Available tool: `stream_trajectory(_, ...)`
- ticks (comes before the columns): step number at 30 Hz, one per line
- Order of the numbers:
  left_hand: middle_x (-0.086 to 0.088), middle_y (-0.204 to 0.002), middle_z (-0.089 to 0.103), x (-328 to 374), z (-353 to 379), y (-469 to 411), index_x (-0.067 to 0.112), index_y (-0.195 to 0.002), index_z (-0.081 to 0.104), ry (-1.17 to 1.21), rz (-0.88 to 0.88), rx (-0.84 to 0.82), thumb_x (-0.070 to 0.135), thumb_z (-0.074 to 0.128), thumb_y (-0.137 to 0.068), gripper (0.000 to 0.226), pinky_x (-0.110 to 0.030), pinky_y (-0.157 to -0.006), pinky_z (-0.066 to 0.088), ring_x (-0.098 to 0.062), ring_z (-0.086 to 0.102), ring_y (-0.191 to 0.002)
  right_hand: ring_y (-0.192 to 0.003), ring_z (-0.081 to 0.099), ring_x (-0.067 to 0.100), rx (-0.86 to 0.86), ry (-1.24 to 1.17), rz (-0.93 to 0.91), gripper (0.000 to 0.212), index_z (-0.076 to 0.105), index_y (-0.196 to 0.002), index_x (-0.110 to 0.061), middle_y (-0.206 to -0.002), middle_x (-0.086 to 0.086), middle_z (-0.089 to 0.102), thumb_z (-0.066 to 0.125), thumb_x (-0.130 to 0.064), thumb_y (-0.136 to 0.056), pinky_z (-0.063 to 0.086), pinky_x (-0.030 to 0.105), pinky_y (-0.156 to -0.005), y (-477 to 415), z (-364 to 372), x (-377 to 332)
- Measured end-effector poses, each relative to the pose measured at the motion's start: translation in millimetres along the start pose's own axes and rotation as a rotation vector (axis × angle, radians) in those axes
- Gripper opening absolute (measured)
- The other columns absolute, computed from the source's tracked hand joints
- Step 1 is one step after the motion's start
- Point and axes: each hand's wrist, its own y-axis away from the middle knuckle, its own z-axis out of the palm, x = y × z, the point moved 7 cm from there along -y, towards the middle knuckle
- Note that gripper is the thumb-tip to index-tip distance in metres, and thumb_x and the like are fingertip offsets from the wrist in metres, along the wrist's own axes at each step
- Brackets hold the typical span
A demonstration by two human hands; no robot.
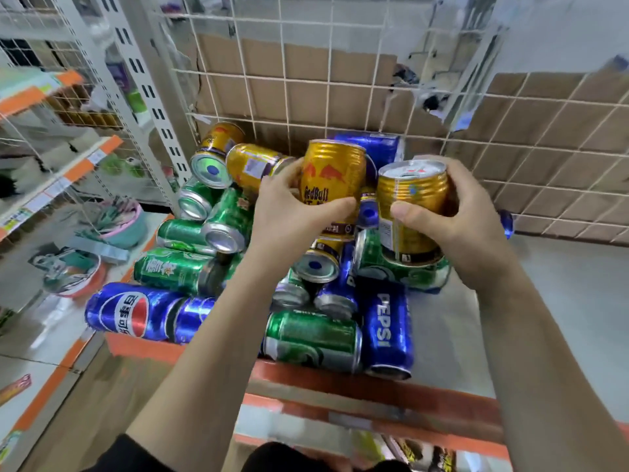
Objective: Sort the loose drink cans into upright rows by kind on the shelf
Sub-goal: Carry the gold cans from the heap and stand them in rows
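Left hand (292, 212) wraps gold can (332, 175); right hand (452, 212) wraps second (412, 206); rigid, slick, likely full; grip mid-body.

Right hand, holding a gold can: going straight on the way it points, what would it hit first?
The right hand would likely meet the blue can at the back, then the wire grid; depth is unclear.

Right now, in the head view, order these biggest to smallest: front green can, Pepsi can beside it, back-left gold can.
1. Green can and Pepsi can: look alike, both nearest the camera.
2. Gold can: smallest, but farthest away.
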Motion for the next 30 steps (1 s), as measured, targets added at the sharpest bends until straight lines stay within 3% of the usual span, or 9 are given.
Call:
stream_trajectory(4,0.004,-0.103,0.066,-3.7,23.5,19.0,0.023,-0.120,0.055,0.108,0.009,-0.131,0.037,0.080,-0.050,0.076,-0.028,-0.083,0.054,-0.007,0.064,-0.090,-0.096,0.066,0.012,0.069,-0.125,0.061,0.069,0.054,-0.118,-0.021,-0.107,-0.002,0.067,0.076,-0.043,-0.056,0.054,0.025,-0.074,29.4,-11.0,10.4)
stream_trajectory(7,0.009,-0.105,0.060,-0.8,30.0,33.7,0.028,-0.118,0.048,0.114,0.053,-0.186,0.038,0.078,-0.054,0.071,-0.025,-0.082,0.051,-0.002,0.060,-0.092,-0.097,0.067,0.017,0.155,-0.216,0.103,0.065,0.055,-0.115,-0.021,-0.106,0.002,0.067,0.076,-0.041,-0.056,0.056,0.030,-0.075,50.7,-15.8,16.7)
stream_trajectory(10,0.009,-0.106,0.056,-0.9,33.8,45.6,0.027,-0.118,0.041,0.170,0.050,-0.258,0.034,0.082,-0.058,0.073,-0.023,-0.080,0.052,-0.004,0.060,-0.094,-0.098,0.067,0.022,0.218,-0.299,0.148,0.060,0.056,-0.111,-0.021,-0.105,0.004,0.067,0.076,-0.037,-0.057,0.056,0.038,-0.079,70.9,-16.8,21.2)
stream_trajectory(14,0.005,-0.108,0.055,-0.8,50.5,64.0,0.025,-0.118,0.036,0.285,0.010,-0.430,0.020,0.084,-0.065,0.071,-0.016,-0.071,0.053,-0.007,0.061,-0.093,-0.097,0.067,0.026,0.266,-0.349,0.217,0.063,0.055,-0.116,-0.012,-0.107,0.009,0.067,0.076,-0.029,-0.059,0.056,0.038,-0.078,104.6,-22.8,26.8)
stream_trajectory(20,-0.006,-0.107,0.068,1.4,123.0,111.9,0.026,-0.116,0.052,0.356,-0.099,-0.736,0.036,0.083,-0.043,0.080,-0.044,-0.088,0.054,-0.023,0.067,-0.097,-0.087,0.068,0.016,0.387,-0.241,0.348,0.065,0.055,-0.107,-0.021,-0.090,-0.007,0.069,0.077,-0.040,-0.050,0.055,0.036,-0.075,176.5,-68.2,40.0)
stream_trajectory(23,-0.008,-0.110,0.067,2.1,171.1,149.3,0.022,-0.120,0.053,0.409,-0.207,-0.863,0.035,0.082,-0.059,0.069,-0.046,-0.086,0.055,-0.025,0.067,-0.098,-0.085,0.067,0.016,0.531,-0.271,0.399,0.064,0.057,-0.104,-0.020,-0.090,-0.004,0.069,0.078,-0.039,-0.047,0.056,0.039,-0.077,221.8,-102.2,51.8)
stream_trajectory(26,-0.013,-0.112,0.066,4.7,225.2,197.3,0.019,-0.119,0.055,0.434,-0.383,-0.995,0.052,0.069,-0.073,0.059,-0.044,-0.070,0.058,-0.034,0.066,-0.097,-0.084,0.066,0.020,0.696,-0.342,0.477,0.064,0.056,-0.111,-0.015,-0.100,0.006,0.066,0.079,-0.031,-0.053,0.056,0.039,-0.075,272.6,-142.9,67.7)
stream_trajectory(28,-0.009,-0.101,0.068,13.0,259.5,230.7,0.021,-0.110,0.060,0.410,-0.412,-1.076,0.053,0.064,-0.075,0.048,-0.031,-0.058,0.056,-0.027,0.068,-0.084,-0.085,0.065,0.021,0.788,-0.401,0.509,0.066,0.054,-0.118,-0.013,-0.102,0.008,0.065,0.076,-0.030,-0.058,0.057,0.040,-0.074,307.5,-173.1,76.8)
stream_trajectory(30,-0.008,-0.095,0.069,25.4,292.2,264.7,0.018,-0.107,0.063,0.433,-0.433,-1.174,0.046,0.070,-0.069,0.048,-0.033,-0.061,0.056,-0.024,0.068,-0.078,-0.083,0.065,0.018,0.852,-0.434,0.525,0.059,0.055,-0.117,-0.015,-0.099,0.004,0.065,0.072,-0.027,-0.061,0.057,0.039,-0.074,341.2,-203.4,82.2)
